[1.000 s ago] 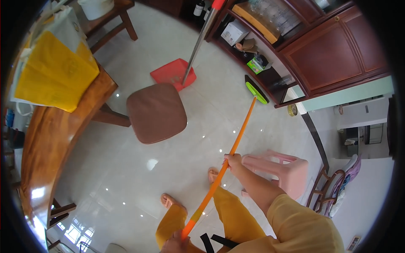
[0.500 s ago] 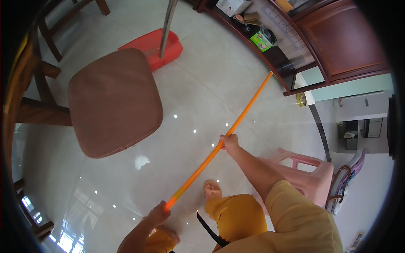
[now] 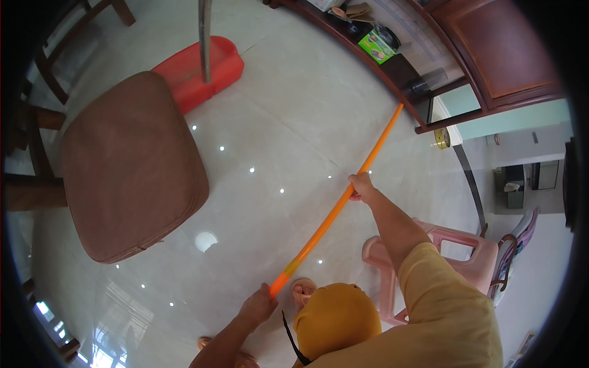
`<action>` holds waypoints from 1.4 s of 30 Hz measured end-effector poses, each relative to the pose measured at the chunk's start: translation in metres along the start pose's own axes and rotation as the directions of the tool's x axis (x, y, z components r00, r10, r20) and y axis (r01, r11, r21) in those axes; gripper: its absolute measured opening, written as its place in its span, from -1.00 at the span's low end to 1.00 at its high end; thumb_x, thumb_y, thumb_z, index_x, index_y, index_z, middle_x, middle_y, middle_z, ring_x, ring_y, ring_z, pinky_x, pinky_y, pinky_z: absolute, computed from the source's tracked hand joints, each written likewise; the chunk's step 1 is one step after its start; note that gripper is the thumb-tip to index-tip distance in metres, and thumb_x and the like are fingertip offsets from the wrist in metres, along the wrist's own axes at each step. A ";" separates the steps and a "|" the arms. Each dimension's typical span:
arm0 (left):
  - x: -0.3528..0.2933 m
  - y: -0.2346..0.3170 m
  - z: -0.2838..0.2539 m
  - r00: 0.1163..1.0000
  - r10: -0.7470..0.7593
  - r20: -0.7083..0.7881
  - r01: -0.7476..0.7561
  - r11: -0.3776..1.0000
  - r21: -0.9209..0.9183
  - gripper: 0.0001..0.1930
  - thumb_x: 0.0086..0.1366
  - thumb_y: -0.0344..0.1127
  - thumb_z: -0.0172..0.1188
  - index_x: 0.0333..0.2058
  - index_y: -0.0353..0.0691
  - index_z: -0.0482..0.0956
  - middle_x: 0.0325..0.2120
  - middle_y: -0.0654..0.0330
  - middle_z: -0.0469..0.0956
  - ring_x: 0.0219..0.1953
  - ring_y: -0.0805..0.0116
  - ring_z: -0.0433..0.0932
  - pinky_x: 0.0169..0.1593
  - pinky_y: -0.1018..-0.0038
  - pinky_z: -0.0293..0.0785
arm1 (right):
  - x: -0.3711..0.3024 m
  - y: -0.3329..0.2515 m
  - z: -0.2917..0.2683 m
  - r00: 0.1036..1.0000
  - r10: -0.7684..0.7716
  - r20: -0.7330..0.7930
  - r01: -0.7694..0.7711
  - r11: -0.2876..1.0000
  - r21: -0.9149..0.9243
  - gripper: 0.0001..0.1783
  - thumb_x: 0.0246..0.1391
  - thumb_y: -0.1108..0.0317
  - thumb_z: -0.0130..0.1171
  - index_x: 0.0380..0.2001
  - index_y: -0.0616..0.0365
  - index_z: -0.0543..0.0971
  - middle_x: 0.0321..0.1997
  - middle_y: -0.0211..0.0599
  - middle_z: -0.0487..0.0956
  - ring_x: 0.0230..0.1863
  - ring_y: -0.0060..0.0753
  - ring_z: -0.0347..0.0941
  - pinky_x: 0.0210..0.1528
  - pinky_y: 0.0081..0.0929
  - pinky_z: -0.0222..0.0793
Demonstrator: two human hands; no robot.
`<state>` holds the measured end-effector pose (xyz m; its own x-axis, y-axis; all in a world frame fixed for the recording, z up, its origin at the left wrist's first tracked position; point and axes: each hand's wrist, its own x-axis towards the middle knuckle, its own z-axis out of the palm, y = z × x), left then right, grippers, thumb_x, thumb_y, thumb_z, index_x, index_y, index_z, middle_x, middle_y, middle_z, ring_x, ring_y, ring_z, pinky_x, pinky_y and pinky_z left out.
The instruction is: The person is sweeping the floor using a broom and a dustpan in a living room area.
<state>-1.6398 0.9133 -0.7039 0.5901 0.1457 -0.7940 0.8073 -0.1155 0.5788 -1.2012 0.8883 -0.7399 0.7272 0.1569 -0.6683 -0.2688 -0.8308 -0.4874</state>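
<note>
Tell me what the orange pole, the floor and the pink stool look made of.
Orange pole: smooth, probably plastic or coated metal, with an even glossy colour. Floor: polished stone or glazed tile, since it mirrors ceiling lights and shows thin joint lines. Pink stool: looks like moulded plastic, one-piece with rounded edges and cut-outs.

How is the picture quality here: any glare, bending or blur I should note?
Head view: small white light spots and a round bright patch glint on the glossy floor; fisheye bends the orange pole and the cabinet edge; the rim is black; both hands, left and right, look sharp.
</note>
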 end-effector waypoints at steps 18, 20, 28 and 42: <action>-0.175 -0.194 -0.113 0.906 -0.340 -0.252 0.399 0.884 0.243 -0.70 -0.01 -0.23 0.17 -0.36 -0.28 0.34 -0.54 -0.08 0.51 -0.40 -0.12 0.50 -0.32 0.15 0.44 | -0.171 -0.007 0.131 0.592 0.162 0.790 -0.030 0.983 -0.179 -0.17 0.04 -0.28 -0.17 0.10 0.27 0.15 -0.29 -0.11 0.49 -0.52 -0.40 0.45 -0.49 -0.52 0.43; -0.213 -0.213 -0.115 0.883 -0.366 -0.293 0.441 0.860 0.257 -0.71 -0.02 -0.23 0.16 -0.37 -0.27 0.36 -0.54 -0.07 0.51 -0.42 -0.13 0.50 -0.34 0.15 0.44 | -0.187 -0.001 0.142 0.462 0.083 0.883 -0.075 0.996 -0.054 -0.31 0.10 -0.17 -0.14 0.05 0.22 0.23 -0.27 -0.22 0.48 -0.39 -0.46 0.45 -0.42 -0.55 0.38; -0.193 -0.209 -0.126 0.915 -0.163 -0.370 0.253 0.945 0.209 -0.72 -0.01 -0.21 0.19 -0.43 -0.28 0.38 -0.61 -0.04 0.49 -0.47 -0.08 0.50 -0.39 0.19 0.43 | -0.158 0.017 0.147 0.755 -0.170 0.634 -0.273 0.797 0.539 -0.83 0.11 0.25 -0.04 -0.33 0.11 0.40 -0.41 -0.38 0.45 -0.48 -0.57 0.38 -0.50 -0.60 0.29; -0.048 -0.037 -0.118 0.906 -0.034 -0.423 0.005 0.998 -0.070 -0.74 0.10 -0.23 0.14 -0.39 -0.30 0.34 -0.61 -0.06 0.47 -0.52 -0.03 0.49 -0.42 0.24 0.40 | 0.007 -0.111 0.086 0.930 -0.302 0.210 0.102 0.760 0.642 -0.70 0.20 0.10 -0.10 -0.42 0.12 0.35 -0.57 -0.40 0.32 -0.66 -0.62 0.18 -0.71 -0.75 0.14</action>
<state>-1.6969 1.0261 -0.6655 0.5100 0.5513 -0.6603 0.8087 -0.0458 0.5864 -1.2203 1.0270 -0.7390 0.6249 0.5091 -0.5919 -0.5355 -0.2722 -0.7994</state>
